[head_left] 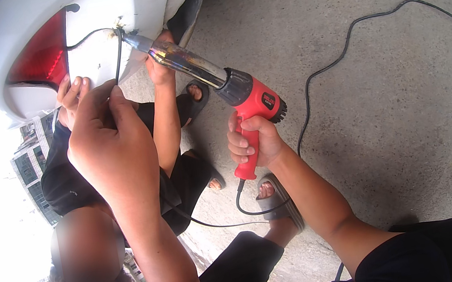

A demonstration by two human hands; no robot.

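Observation:
My right hand (262,142) is wrapped round the red handle of a heat gun (258,102), which points up and to the left. The metal nozzle (183,61) of the gun narrows to a tip close to a darkened, rough spot (118,24) on a white car bumper (93,61). Between thumb and fingertips, my left hand (109,139) pinches a thin black rod (118,60) whose upper end reaches that spot beside the nozzle tip. A thin black strand (89,37) runs from the spot toward a red tail light (46,51).
A co-worker crouches at the left; their hands (161,68) hold the bumper's lower edge. The gun's black cord (242,204) hangs below the handle near my sandalled foot (274,195). Another stretch of black cable (348,34) crosses the concrete floor (400,112) at the right.

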